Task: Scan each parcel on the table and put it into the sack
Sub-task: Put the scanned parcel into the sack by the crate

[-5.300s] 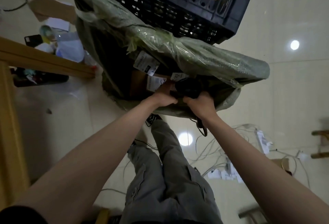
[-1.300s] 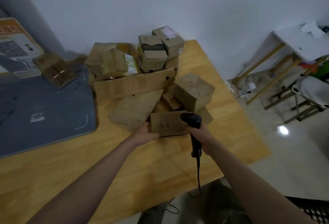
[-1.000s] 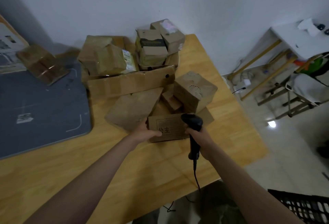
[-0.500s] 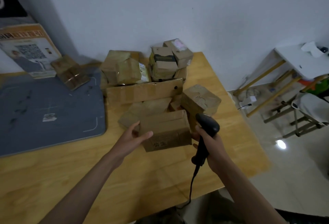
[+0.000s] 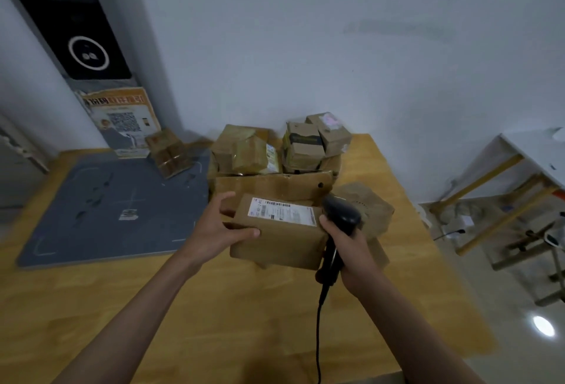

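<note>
The parcel [image 5: 276, 237] is a brown cardboard box, wider than it is tall, with a white shipping label [image 5: 282, 212] carrying a barcode on its upturned face. Its long axis runs roughly left to right, parallel to the near edge of the tabletop [image 5: 214, 316], and the labelled face tilts up toward the camera. It is held just above the wood, in front of the pile of parcels [image 5: 275, 157] at the far edge.

The left hand [image 5: 218, 231] grips the box's left end, thumb across the front face and fingers curled over the top edge. The right hand [image 5: 347, 249] is wrapped around the handle of a black scanner [image 5: 339, 224], whose head sits beside the box's right end; its cable [image 5: 319, 338] hangs toward the near edge.

A grey mat [image 5: 110, 206] covers the tabletop's left part, with a small taped box [image 5: 169, 154] at its far corner.
</note>
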